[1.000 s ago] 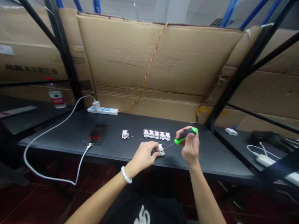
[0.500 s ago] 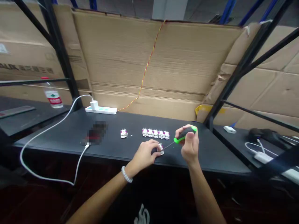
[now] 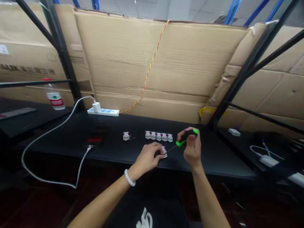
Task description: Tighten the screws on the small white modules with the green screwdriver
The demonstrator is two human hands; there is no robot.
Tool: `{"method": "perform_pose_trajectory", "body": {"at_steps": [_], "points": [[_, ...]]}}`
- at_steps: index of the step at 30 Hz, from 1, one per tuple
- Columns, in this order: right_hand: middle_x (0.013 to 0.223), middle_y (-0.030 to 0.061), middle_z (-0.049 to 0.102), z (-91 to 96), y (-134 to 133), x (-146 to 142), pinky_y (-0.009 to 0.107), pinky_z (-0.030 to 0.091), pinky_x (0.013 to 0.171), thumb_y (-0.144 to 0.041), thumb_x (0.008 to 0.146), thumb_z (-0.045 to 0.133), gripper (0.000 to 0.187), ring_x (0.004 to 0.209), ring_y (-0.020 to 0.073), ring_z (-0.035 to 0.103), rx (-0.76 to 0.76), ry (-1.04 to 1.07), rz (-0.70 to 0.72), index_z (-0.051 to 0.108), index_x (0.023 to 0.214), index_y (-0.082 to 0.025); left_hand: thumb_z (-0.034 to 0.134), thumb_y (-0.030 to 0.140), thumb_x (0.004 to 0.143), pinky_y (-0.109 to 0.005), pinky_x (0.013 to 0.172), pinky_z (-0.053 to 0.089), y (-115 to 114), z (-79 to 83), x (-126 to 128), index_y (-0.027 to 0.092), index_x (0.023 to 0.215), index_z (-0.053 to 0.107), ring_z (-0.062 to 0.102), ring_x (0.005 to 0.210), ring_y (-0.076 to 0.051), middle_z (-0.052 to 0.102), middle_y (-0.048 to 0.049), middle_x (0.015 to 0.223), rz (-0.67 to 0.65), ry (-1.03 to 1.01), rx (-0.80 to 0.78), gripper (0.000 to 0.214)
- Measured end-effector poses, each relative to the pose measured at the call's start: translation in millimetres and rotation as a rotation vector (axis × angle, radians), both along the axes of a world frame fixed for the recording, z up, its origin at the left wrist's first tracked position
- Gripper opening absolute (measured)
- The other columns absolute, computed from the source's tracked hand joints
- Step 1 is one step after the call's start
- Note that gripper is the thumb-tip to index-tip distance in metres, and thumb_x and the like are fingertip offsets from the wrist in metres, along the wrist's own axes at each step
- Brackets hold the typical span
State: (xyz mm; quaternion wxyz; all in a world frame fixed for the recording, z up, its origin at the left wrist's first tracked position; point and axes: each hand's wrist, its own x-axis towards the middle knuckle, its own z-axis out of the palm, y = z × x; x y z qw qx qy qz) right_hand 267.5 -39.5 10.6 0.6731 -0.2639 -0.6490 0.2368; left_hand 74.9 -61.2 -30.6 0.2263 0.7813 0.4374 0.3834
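My left hand, with a pale coiled band at the wrist, pinches a small white and purple block-shaped part against the black tabletop near its front edge. In my right hand is a screwdriver with a black and green handle. Its thin shaft slopes down to the left, and the tip meets the held part; exactly where it touches is too small to make out. Just behind stands a row of several similar white and purple parts. Another one sits apart to the left, with tiny slivers beside it.
A white power strip with a plugged-in charger lies at the back left; its white cable loops over the front edge to a blurred-out dark device. Black metal posts flank the table, and cardboard walls the back.
Both hands stay almost where they were, and the screwdriver tip remains at the held part. The handle has shifted very slightly to the left. The picture's brightness differs.
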Motion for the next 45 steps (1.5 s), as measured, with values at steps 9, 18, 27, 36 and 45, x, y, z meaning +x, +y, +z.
{"method": "perform_pose_trajectory", "body": {"at_steps": [9,18,27,36,45], "points": [[0.078,-0.0056,0.063,-0.5,1.7,-5.2,0.025,0.051,0.054,-0.036,0.102,0.070,0.036,0.058,0.0125,0.060,0.211,-0.056,-0.127,0.052,0.133,-0.031,0.078,0.011,0.088,-0.039,0.108,0.049,0.8,-5.9,2.4,0.022,0.084,0.075,0.072,0.116,-0.026,0.078,-0.0040,0.122,0.045,-0.018,-0.002,0.012],[0.112,0.0072,0.074,16.7,-4.7,-0.3,0.033,0.061,0.073,-0.035,0.110,0.049,0.033,0.087,0.0193,0.072,0.134,-0.237,0.067,0.062,0.140,-0.030,0.074,0.009,0.088,-0.039,0.105,0.050,0.5,-5.0,3.2,0.022,0.083,0.073,0.072,0.112,-0.026,0.078,-0.0043,0.116,0.039,-0.004,0.010,0.014],[0.101,0.0045,0.070,34.6,2.8,-3.8,0.036,0.059,0.080,-0.026,0.093,0.079,0.026,0.089,0.0202,0.069,0.232,-0.277,-0.050,0.078,0.119,-0.030,0.075,0.007,0.086,-0.035,0.100,0.050,0.2,-3.7,2.9,0.021,0.083,0.068,0.072,0.104,-0.024,0.079,-0.0022,0.105,0.019,-0.004,0.039,0.016],[0.119,0.0067,0.073,42.3,2.9,8.3,0.041,0.061,0.086,-0.032,0.106,0.061,0.035,0.097,0.0222,0.072,0.070,-0.416,0.147,0.068,0.140,-0.033,0.076,0.013,0.087,-0.035,0.092,0.048,-4.2,0.0,7.1,0.022,0.087,0.067,0.072,0.100,-0.024,0.077,-0.0014,0.101,0.075,0.036,0.034,0.013],[0.118,0.0072,0.071,39.5,6.9,13.0,0.041,0.059,0.088,-0.037,0.107,0.056,0.038,0.101,0.0243,0.070,0.151,-0.409,0.043,0.066,0.143,-0.034,0.074,0.012,0.089,-0.035,0.089,0.045,-5.9,-5.0,15.7,0.021,0.085,0.064,0.071,0.097,-0.023,0.075,-0.0011,0.100,0.141,0.080,0.060,0.014]]}}
